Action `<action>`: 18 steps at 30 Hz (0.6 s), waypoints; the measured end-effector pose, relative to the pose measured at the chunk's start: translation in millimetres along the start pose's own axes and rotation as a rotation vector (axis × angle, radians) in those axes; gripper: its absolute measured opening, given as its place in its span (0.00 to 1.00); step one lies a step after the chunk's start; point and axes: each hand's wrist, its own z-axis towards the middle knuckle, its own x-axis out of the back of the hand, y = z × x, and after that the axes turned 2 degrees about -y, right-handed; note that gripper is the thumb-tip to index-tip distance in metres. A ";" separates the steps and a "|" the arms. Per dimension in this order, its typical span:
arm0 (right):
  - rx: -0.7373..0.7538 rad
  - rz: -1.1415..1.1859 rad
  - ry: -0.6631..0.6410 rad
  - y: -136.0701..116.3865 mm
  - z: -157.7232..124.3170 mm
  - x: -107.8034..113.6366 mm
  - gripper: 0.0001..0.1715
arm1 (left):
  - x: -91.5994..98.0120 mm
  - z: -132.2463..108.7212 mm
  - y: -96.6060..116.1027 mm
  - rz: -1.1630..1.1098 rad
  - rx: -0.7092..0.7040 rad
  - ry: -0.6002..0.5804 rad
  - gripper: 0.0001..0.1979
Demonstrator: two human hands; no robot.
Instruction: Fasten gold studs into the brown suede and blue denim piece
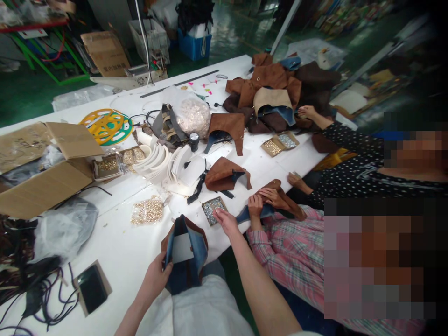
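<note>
My left hand (155,278) grips the lower left edge of a brown and blue shoe upper (185,254) with a white patch inside, held upright at the near edge of the white table (119,242). My right hand (227,220) reaches forward to a small tray of silver studs (212,208), fingertips pinched together at its near corner. Whether it holds a stud I cannot make out. A clear bag of gold studs (147,210) lies to the left of the tray.
A person in a plaid shirt (290,247) works on a brown upper (280,198) to my right; another in a dotted top (353,163) sits beyond. Brown uppers pile (273,88) at the far end. Open cardboard box (38,163) left, black cords (31,284) near left, white pieces (164,163) mid-table.
</note>
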 end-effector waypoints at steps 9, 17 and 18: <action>-0.022 0.014 -0.035 -4.2 -1.0 -0.8 0.12 | -0.6 -2.0 -2.2 -0.006 0.004 -0.002 0.11; -0.105 0.117 -0.097 -9.7 -8.1 4.4 0.16 | 1.8 -2.6 5.5 -0.020 0.015 -0.013 0.13; -0.114 0.135 -0.107 -10.6 -8.5 5.3 0.18 | 2.2 -2.8 6.2 -0.026 0.011 -0.014 0.13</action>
